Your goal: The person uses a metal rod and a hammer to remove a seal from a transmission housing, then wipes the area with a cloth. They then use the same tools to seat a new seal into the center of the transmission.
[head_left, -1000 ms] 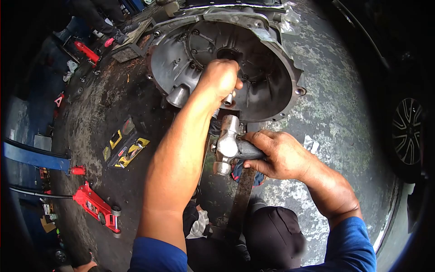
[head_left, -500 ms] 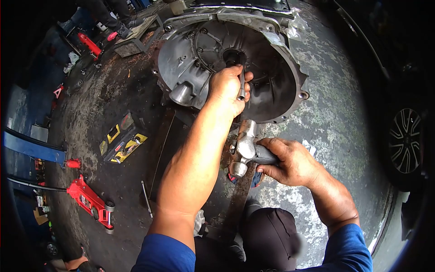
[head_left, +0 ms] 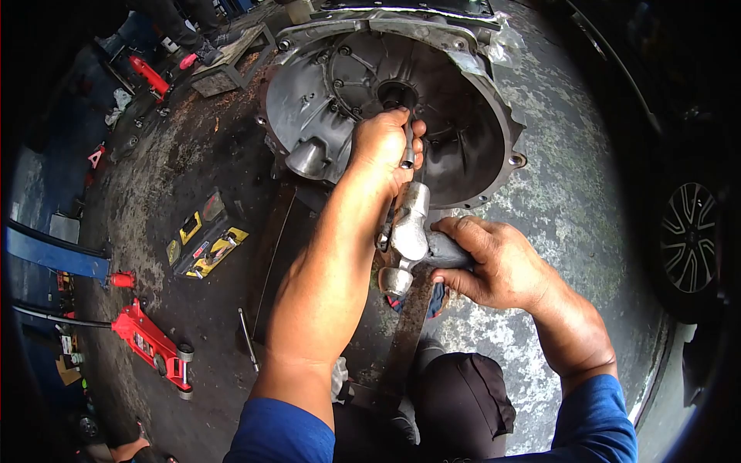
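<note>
My left hand [head_left: 386, 147] is wrapped round a dark metal rod [head_left: 408, 154], whose near end sticks out below the fingers. The rod's far end reaches toward the round centre opening [head_left: 397, 94] of a large metal bell housing [head_left: 463, 154]; its exact contact there is hidden. In my right hand [head_left: 494, 262] is a ball-peen hammer [head_left: 409, 235], gripped by its dark handle close to the head. The hammer head is just below the rod's near end, with a small gap between them.
A red floor jack [head_left: 150, 343] stands at the left. Nearer lies a black and yellow toolbox [head_left: 208, 239], and a long metal bar [head_left: 248, 339] is on the floor. Another person's legs [head_left: 181, 27] show by a low wooden stand [head_left: 235, 62]. A car wheel [head_left: 689, 238] is at the right.
The hammer has moved up and slightly left, closer to the rod's near end. My left hand keeps its hold on the rod, almost in the same place.
</note>
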`<state>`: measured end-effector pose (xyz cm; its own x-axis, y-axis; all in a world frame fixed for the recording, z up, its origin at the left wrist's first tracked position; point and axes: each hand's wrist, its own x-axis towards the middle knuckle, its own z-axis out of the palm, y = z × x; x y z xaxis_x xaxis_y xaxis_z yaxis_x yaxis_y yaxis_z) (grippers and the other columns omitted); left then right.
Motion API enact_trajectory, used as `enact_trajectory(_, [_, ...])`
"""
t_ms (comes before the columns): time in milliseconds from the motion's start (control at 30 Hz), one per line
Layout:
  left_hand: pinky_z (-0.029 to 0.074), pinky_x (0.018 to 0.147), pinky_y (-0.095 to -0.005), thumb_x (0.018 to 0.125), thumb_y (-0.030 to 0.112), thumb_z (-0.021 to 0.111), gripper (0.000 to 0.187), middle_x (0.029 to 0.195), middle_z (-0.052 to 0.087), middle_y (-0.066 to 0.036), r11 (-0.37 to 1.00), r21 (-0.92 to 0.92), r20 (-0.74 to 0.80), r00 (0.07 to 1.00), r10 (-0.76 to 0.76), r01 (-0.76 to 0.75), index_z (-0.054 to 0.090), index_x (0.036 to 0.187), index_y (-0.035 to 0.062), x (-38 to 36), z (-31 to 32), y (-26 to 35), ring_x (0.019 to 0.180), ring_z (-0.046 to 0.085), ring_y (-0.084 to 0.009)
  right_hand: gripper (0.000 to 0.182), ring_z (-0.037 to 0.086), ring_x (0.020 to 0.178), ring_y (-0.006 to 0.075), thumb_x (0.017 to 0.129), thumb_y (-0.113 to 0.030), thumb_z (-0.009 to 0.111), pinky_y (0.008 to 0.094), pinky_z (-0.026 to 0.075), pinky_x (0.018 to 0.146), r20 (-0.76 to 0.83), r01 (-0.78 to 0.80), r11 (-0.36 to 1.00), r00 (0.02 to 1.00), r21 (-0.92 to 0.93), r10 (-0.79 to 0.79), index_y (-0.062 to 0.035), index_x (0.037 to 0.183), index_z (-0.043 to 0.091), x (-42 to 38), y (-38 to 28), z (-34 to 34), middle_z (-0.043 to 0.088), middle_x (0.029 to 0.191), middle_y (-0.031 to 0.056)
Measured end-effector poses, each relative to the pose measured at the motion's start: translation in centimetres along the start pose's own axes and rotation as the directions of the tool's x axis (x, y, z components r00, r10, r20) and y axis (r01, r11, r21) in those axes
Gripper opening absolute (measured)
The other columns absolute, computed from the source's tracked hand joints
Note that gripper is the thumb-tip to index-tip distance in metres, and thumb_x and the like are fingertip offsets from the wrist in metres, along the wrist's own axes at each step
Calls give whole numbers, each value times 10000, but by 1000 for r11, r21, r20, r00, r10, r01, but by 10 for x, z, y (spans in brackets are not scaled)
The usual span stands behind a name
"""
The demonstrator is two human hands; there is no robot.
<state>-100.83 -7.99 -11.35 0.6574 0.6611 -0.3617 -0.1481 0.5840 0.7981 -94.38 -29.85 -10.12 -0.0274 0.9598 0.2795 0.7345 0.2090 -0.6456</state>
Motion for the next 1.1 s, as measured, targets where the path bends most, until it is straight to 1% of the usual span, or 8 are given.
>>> enact_trajectory(333, [468,463,-333,1008,253,551,233,758,646,-77,999,29,54,998,12,-14,591,916,42,13,-9,-2,523,563,-159,511,680,842,431,822,-261,796,476,562,712,-13,17,995,1000,-102,-18,6,1206,590,18,0,-5,675,962,214])
enact_trajectory(433, [471,471,-330,1008,250,547,226,776,661,-78,1000,-17,34,999,-11,12,601,912,52,11,-7,-4,521,564,-156,517,679,813,433,818,-262,799,472,562,688,55,137,989,989,-59,-134,10,1206,592,11,-9,-5,673,948,211])
enact_trajectory(500, [473,475,-329,1008,248,545,225,780,668,-78,999,-50,21,1000,3,-2,609,905,58,8,-4,-4,519,565,-152,523,681,801,429,808,-261,807,471,563,676,72,105,991,992,-88,-99,6,1206,597,13,-8,-10,669,927,199])
enact_trajectory(567, [424,449,-299,1031,214,520,153,755,594,-39,987,160,-25,999,36,-31,573,1021,71,1,2,3,529,498,-125,524,682,799,426,802,-261,812,471,562,675,-23,32,996,999,-89,-35,-1,1205,599,17,15,-8,669,920,193])
enact_trajectory(800, [410,457,-295,1022,226,530,145,760,595,-40,1000,-3,-24,1000,-11,11,572,1021,87,-1,4,1,549,513,-128,551,686,818,406,795,-271,815,470,558,691,87,129,990,988,-48,-125,-27,1238,598,6,-14,-10,671,920,181])
enact_trajectory(900, [395,447,-291,1017,226,533,149,747,595,-47,999,11,-18,999,-36,36,586,1037,88,1,3,1,521,497,-131,552,689,821,401,794,-264,813,467,561,690,76,106,993,992,-55,-102,-29,1243,597,5,-11,-7,674,926,180])
enact_trajectory(1000, [408,423,-306,994,201,525,140,728,629,-62,981,186,22,998,53,-56,603,957,90,-3,-2,-11,501,529,-149,555,693,834,399,797,-258,810,463,566,701,73,90,995,994,-36,-87,-27,1253,593,1,-4,-5,679,946,184])
enact_trajectory(1100, [389,449,-305,1006,225,538,168,734,593,-53,995,98,28,1000,7,-10,617,1071,92,0,-8,-26,479,469,-142,560,696,855,403,802,-252,809,462,572,720,84,67,998,994,-18,-66,-26,1265,589,-6,-2,0,686,976,192])
